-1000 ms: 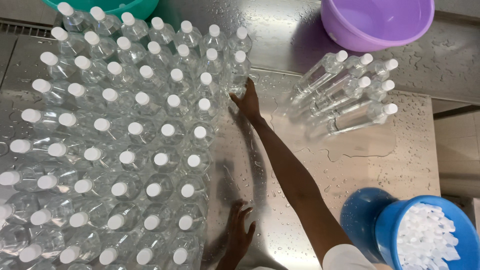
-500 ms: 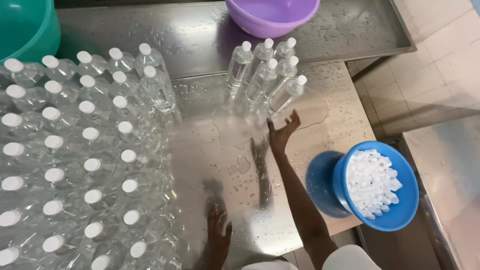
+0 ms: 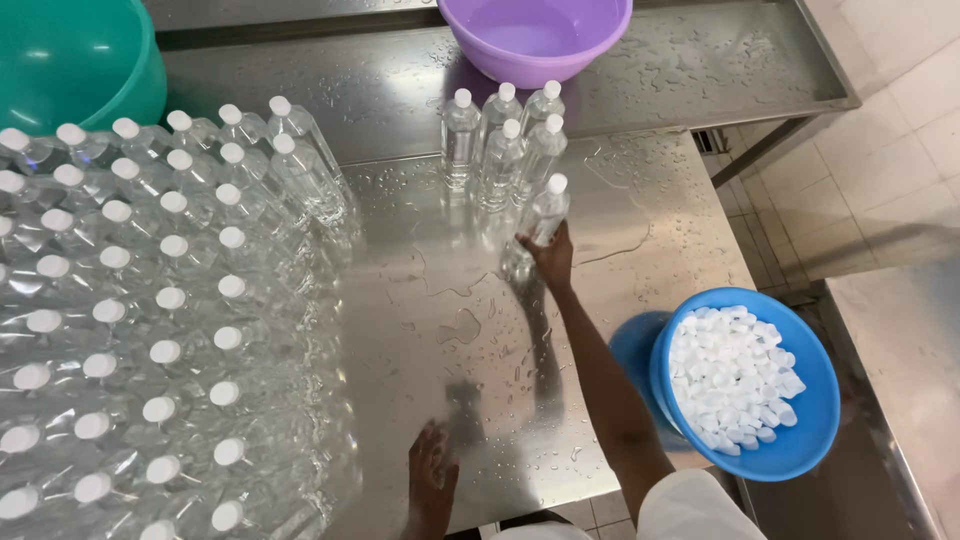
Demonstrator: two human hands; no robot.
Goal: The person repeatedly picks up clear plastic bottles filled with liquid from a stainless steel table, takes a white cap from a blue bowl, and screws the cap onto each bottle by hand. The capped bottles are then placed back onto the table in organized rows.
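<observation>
My right hand (image 3: 548, 256) is stretched out over the wet steel table (image 3: 430, 320) and grips a clear capped bottle (image 3: 543, 215) at the near edge of a small cluster of capped bottles (image 3: 497, 140). My left hand (image 3: 432, 480) rests flat on the table near its front edge, fingers apart, holding nothing. A large block of several clear bottles with white caps (image 3: 150, 320) fills the left side of the table, just left of my left hand.
A purple basin (image 3: 540, 35) stands behind the small cluster. A teal basin (image 3: 70, 60) sits at the back left. A blue bowl full of white caps (image 3: 740, 380) is at the right, off the table's edge. Tiled floor lies beyond.
My right hand left the big block of bottles, moved right to the small cluster and closed on a bottle there. My left hand stayed on the table. The view shifted right.
</observation>
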